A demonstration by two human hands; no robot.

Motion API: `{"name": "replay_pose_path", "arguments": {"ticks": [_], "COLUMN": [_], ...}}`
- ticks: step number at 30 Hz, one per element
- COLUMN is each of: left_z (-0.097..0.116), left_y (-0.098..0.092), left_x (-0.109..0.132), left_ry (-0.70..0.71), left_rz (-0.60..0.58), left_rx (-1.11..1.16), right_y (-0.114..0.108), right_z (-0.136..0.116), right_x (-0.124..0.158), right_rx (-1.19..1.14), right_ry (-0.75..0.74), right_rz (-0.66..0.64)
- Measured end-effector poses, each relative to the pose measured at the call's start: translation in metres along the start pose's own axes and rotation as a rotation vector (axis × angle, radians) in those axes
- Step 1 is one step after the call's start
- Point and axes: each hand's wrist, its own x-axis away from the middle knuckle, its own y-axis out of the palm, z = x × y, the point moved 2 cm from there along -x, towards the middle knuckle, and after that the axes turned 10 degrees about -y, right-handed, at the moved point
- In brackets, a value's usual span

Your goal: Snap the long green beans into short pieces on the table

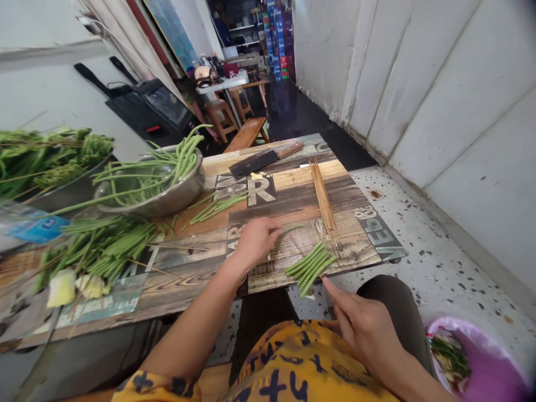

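Note:
My right hand point(362, 321) pinches the lower end of a thin skewer at the table's front edge. Several cut green beans point(311, 267) are threaded side by side on that skewer, whose bare tip pokes out beyond them. To their upper left, my left hand point(258, 239) is closed on one end of a single cut green bean point(293, 228), held just over the tabletop. A bundle of bare bamboo skewers point(321, 195) lies beyond my right hand. Loose cut green beans point(218, 207) lie to the left, past my left hand.
On the wooden-print table point(196, 282) are a cleaver point(257, 163), a metal bowl point(167, 205) of long beans and a pile of skewered beans point(113, 245). Another metal basin point(71, 187) holds leafy greens. A pink-lined bin point(489, 357) stands on the floor at right.

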Motion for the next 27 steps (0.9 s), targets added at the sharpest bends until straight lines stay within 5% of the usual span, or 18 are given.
{"name": "replay_pose_path", "arguments": {"ticks": [5, 27], "left_z": [-0.011, -0.002], "left_y": [-0.008, 0.006], "left_x": [0.003, 0.005], "left_ry": [-0.102, 0.012], "left_rz": [0.112, 0.054], "left_rx": [0.065, 0.029], "right_y": [0.004, 0.006], "right_z": [0.001, -0.002], "right_x": [-0.002, -0.01], "right_rx": [-0.037, -0.077], "right_ry": [0.056, 0.067], "right_rz": [-0.06, -0.09]}}
